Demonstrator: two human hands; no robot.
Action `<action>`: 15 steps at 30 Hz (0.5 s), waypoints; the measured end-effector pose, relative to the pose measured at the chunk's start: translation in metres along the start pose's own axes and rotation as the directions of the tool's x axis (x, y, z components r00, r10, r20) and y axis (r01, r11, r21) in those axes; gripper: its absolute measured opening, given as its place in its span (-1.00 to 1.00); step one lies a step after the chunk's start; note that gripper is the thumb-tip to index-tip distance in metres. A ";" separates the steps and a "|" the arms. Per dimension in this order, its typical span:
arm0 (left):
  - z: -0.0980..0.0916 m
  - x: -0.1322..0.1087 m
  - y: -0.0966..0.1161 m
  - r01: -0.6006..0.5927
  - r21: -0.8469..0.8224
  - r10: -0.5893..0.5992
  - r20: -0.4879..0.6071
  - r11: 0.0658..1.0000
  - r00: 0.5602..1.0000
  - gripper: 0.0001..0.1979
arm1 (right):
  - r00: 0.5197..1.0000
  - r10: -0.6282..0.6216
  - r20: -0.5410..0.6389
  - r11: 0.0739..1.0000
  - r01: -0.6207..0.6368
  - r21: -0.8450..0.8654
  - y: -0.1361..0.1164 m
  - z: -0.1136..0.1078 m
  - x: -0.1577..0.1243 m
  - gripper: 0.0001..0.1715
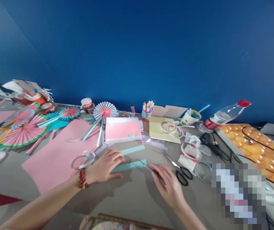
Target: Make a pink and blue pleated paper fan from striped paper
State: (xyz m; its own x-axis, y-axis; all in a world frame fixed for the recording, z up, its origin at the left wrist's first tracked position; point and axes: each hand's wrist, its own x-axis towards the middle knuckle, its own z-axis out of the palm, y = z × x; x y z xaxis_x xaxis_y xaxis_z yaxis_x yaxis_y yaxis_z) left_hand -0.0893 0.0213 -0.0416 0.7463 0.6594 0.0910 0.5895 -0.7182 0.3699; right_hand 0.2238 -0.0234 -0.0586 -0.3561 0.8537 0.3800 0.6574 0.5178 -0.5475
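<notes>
My left hand (107, 167) lies on the table with its fingers together and its thumb spread, over the left ends of two light blue paper strips. The lower strip (133, 165) runs from my thumb area toward the right; the upper strip (133, 149) lies a little behind it. My right hand (166, 183) is closed around a slim pointed tool (148, 166), whose tip reaches the right end of the lower strip. Blur hides whether it is a blade or a pen. Black-handled scissors (178, 167) lie just right of that hand.
Pink sheets (62, 150) and folded paper fans (104, 110) fill the left side. Behind the strips sits a pink-and-white paper piece (122, 127). Tape rolls (191, 150), a glue gun (207, 140), a paper cup (189, 117) and a plastic bottle (223, 116) stand or lie rightward.
</notes>
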 end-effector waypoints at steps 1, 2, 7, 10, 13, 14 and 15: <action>0.005 0.003 0.004 0.017 0.034 -0.016 -0.018 0.999 1.000 -0.44 | 0.998 0.039 -0.041 0.999 -0.040 -0.021 0.006 -0.003 -0.001 -0.66; 0.009 0.005 0.008 0.036 0.063 -0.034 -0.025 0.997 0.999 -0.49 | 0.995 0.064 -0.081 0.997 -0.068 -0.040 0.012 -0.005 -0.003 -0.68; 0.018 0.017 0.011 0.108 0.058 -0.106 -0.040 0.992 0.994 -0.83 | 0.986 0.087 -0.144 0.992 -0.098 -0.077 0.028 -0.006 -0.008 -0.71; 0.016 0.021 0.010 0.096 0.053 -0.093 -0.063 0.994 0.994 -0.80 | 0.984 0.097 -0.152 0.992 -0.108 -0.069 0.032 -0.003 -0.010 -0.71; 0.014 0.025 0.007 0.121 0.027 -0.119 -0.084 0.992 0.989 -0.80 | 0.983 0.104 -0.150 0.991 -0.115 -0.065 0.035 -0.002 -0.010 -0.72; 0.013 0.026 0.005 0.139 0.003 -0.139 -0.081 0.990 0.987 -0.81 | 0.983 0.106 -0.147 0.991 -0.117 -0.065 0.036 -0.002 -0.010 -0.72; 0.011 0.028 0.003 0.158 -0.022 -0.159 -0.072 0.987 0.985 -0.82 | 0.984 0.106 -0.144 0.991 -0.116 -0.067 0.036 -0.003 -0.010 -0.73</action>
State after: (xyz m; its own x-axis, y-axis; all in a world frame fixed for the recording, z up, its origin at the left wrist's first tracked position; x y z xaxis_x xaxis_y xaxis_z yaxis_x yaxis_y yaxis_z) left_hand -0.0634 0.0350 -0.0486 0.6191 0.7793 0.0972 0.6928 -0.6002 0.3997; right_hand 0.2532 -0.0132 -0.0799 -0.1852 0.8869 0.4232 0.7373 0.4102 -0.5368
